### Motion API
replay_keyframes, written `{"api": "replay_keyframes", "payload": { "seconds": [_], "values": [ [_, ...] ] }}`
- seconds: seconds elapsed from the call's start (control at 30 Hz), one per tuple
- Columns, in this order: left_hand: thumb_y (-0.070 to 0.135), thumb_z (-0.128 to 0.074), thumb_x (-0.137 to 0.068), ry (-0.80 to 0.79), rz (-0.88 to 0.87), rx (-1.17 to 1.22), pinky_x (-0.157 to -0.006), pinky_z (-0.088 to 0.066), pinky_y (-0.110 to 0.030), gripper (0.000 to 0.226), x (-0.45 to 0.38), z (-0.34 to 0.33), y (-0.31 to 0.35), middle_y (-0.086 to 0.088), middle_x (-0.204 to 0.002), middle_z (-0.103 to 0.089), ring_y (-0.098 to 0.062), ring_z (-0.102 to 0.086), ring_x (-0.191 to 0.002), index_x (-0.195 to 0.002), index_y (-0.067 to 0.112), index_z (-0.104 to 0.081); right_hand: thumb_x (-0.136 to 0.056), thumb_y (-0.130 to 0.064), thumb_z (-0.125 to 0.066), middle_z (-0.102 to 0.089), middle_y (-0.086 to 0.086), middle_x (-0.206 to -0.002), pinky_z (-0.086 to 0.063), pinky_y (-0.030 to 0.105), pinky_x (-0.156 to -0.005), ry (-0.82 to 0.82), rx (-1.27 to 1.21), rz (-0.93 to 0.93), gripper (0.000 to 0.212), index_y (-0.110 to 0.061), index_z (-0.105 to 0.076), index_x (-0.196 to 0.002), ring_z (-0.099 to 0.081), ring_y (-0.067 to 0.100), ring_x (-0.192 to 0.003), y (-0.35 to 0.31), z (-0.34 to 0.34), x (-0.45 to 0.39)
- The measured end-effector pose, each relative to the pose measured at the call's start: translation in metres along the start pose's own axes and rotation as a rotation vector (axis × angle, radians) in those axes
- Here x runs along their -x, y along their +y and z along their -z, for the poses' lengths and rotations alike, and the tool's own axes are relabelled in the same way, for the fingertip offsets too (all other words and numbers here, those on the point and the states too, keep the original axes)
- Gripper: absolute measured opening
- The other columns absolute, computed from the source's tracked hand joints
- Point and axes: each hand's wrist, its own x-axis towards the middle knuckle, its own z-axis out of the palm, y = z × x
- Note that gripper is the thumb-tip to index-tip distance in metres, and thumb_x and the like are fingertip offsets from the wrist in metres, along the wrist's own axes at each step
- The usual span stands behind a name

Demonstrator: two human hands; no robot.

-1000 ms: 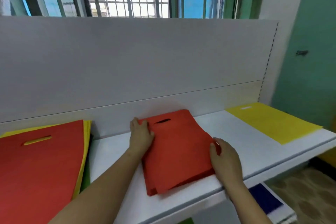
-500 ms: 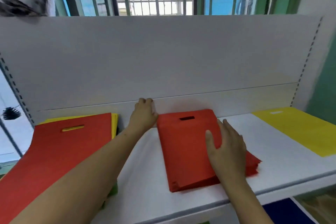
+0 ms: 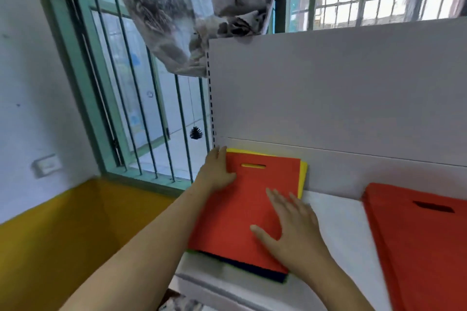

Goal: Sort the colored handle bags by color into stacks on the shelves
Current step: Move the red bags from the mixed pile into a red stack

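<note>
My left hand (image 3: 216, 171) lies at the upper left edge of a red bag (image 3: 249, 206), fingers straight along its side and thumb lying on the red face. My right hand (image 3: 290, 231) is flat, fingers spread and straight, over the bag's lower right part; it is blurred, so I cannot tell how firmly it presses. Neither hand is curled round anything.

The red bag is a flat rectangle of matte, felt-like cloth with a narrow slot handle (image 3: 253, 166) cut near its top edge; yellow shows through the slot. It tops a mixed pile at the left end of the white shelf (image 3: 336, 225). A yellow bag (image 3: 303, 174) peeks out along the top and right edges, a dark navy bag (image 3: 262, 271) sticks out below the bottom edge, and a sliver of green (image 3: 192, 251) shows at the lower left corner.

Well apart to the right, on the same shelf, lies a red stack (image 3: 417, 247), several layers visible at its left edge, its slot handle dark. The shelf's back panel (image 3: 341, 96) is smooth, pale grey, with a row of small slots down its left upright.

I can read no writing or label on any bag.

Behind, green window bars (image 3: 136, 98), a patterned grey curtain (image 3: 192, 7) bunched on the panel's top corner, a small black spiky ball (image 3: 196, 132) hanging on a thread, and a white wall switch (image 3: 47, 165).
</note>
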Motion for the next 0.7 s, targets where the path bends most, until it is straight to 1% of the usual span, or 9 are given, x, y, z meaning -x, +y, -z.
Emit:
{"api": "replay_keyframes", "payload": {
  "seconds": [0.03, 0.1, 0.23, 0.3, 0.37, 0.43, 0.53, 0.63, 0.7],
  "values": [
    [0.037, -0.060, -0.088, -0.075, 0.015, -0.022, -0.118, -0.023, -0.043, 0.092, 0.001, -0.005, -0.013, -0.005, -0.164, -0.001, -0.024, -0.006, -0.150, -0.157, 0.017, -0.004, -0.059, -0.097, -0.006, -0.011, -0.017, -0.160, 0.000, 0.042, -0.121, -0.057, 0.018, -0.027, 0.110, -0.040, -0.004, -0.153, 0.001, 0.014, -0.148, -0.002, -0.008, -0.002],
    [0.046, -0.053, -0.092, -0.165, 0.026, -0.056, -0.121, -0.016, -0.047, 0.090, 0.000, -0.019, -0.029, 0.001, -0.164, 0.009, -0.023, 0.001, -0.151, -0.157, 0.020, 0.004, -0.051, -0.096, 0.003, -0.010, -0.019, -0.160, 0.004, 0.045, -0.120, -0.098, 0.016, -0.076, 0.119, -0.037, -0.009, -0.154, 0.005, 0.011, -0.148, -0.003, -0.018, -0.003],
    [0.053, -0.045, -0.095, -0.152, 0.025, -0.103, -0.120, -0.017, -0.049, 0.084, -0.007, -0.029, -0.036, 0.005, -0.164, 0.006, -0.020, -0.003, -0.151, -0.157, 0.023, 0.001, -0.053, -0.092, 0.004, -0.009, -0.021, -0.160, 0.010, 0.043, -0.119, -0.104, 0.033, -0.080, 0.117, -0.035, -0.011, -0.154, 0.006, 0.008, -0.148, -0.003, -0.019, -0.004],
    [0.055, -0.046, -0.094, -0.114, 0.020, -0.118, -0.118, -0.022, -0.050, 0.081, -0.007, -0.028, -0.035, 0.003, -0.165, -0.004, -0.021, -0.012, -0.150, -0.157, 0.023, -0.007, -0.054, -0.092, 0.001, -0.012, -0.021, -0.159, 0.010, 0.041, -0.118, -0.119, 0.025, -0.077, 0.115, -0.036, -0.016, -0.153, 0.002, 0.006, -0.148, -0.003, -0.016, -0.004],
    [0.055, -0.048, -0.093, -0.047, 0.017, -0.128, -0.114, -0.031, -0.048, 0.076, -0.003, -0.028, -0.034, -0.003, -0.160, -0.025, -0.023, -0.030, -0.144, -0.155, 0.021, -0.021, -0.054, -0.092, -0.001, -0.016, -0.023, -0.158, 0.010, 0.040, -0.119, -0.113, 0.007, -0.071, 0.113, -0.038, -0.023, -0.152, -0.003, 0.003, -0.147, -0.003, -0.014, -0.006],
    [0.054, -0.051, -0.092, 0.017, 0.010, -0.175, -0.105, -0.039, -0.043, 0.063, 0.002, -0.025, -0.030, -0.006, -0.140, -0.050, -0.025, -0.047, -0.129, -0.145, 0.021, -0.041, -0.054, -0.092, 0.000, -0.022, -0.024, -0.156, 0.007, 0.039, -0.120, -0.119, 0.006, -0.056, 0.111, -0.041, -0.029, -0.148, -0.011, 0.002, -0.146, -0.002, -0.013, -0.006],
    [0.053, -0.051, -0.092, 0.103, -0.033, -0.329, -0.089, -0.042, -0.037, 0.042, 0.009, -0.019, -0.021, -0.005, -0.112, -0.065, -0.025, -0.059, -0.109, -0.116, 0.020, -0.061, -0.058, -0.095, 0.001, -0.038, -0.022, -0.148, -0.006, 0.034, -0.119, -0.106, 0.018, -0.008, 0.108, -0.042, -0.044, -0.141, -0.029, 0.003, -0.140, -0.004, -0.009, -0.006],
    [0.045, -0.055, -0.094, 0.109, -0.048, -0.418, -0.083, -0.041, -0.036, 0.030, 0.013, -0.008, -0.005, -0.005, -0.105, -0.067, -0.026, -0.062, -0.099, -0.104, 0.017, -0.063, -0.087, -0.070, -0.024, -0.060, -0.012, -0.132, -0.027, 0.029, -0.110, -0.045, 0.053, 0.014, 0.066, -0.035, -0.059, -0.130, -0.051, 0.010, -0.124, -0.006, -0.003, -0.008],
    [0.040, -0.056, -0.093, 0.123, -0.051, -0.390, -0.080, -0.042, -0.035, 0.027, 0.013, -0.002, 0.006, -0.006, -0.103, -0.067, -0.027, -0.062, -0.098, -0.101, 0.016, -0.064, -0.096, -0.053, -0.043, -0.067, -0.009, -0.119, -0.040, 0.027, -0.098, -0.040, 0.004, -0.016, 0.039, -0.033, -0.066, -0.120, -0.057, 0.014, -0.113, 0.001, 0.001, -0.011]
  ]
}}
